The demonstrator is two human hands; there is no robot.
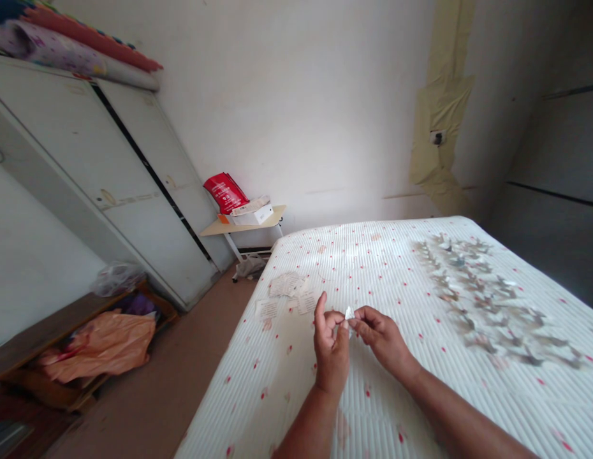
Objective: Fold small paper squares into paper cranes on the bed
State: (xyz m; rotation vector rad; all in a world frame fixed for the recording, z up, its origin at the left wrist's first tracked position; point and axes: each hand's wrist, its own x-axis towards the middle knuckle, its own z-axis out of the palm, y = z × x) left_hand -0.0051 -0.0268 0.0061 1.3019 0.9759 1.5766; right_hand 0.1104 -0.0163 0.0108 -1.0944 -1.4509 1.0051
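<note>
The left hand [331, 349] and right hand [380, 338] hover close together above a mattress [296, 408] with a white ribbed cover and red dots. A small folded paper [349, 313] is pinched at the fingertips: the right hand's fingers [361, 322] are curled and closed on it from the right, while the left hand's fingers [341, 338] are bent and meet it from the left. One digit of the left hand stands upright, apart from the paper. The hands are not clenched into fists, and the paper's exact fold is too small to tell. Ahead of the fingers, on the mattress, lie loose paper scraps [284, 285], some with printing. To the right of the fingers, a wide spread of folded paper figures [488, 299] covers part of the mattress, blurred and well apart from the hands. Far ahead of the fingers and beyond the mattress's corner stands a side table [241, 223], bearing a red bag [226, 192] and a white box [251, 215]. Left of the fingers, across a brown floor [157, 357], are a white wardrobe [134, 172] and a low wooden crate [48, 338] holding an orange bag [102, 344].
</note>
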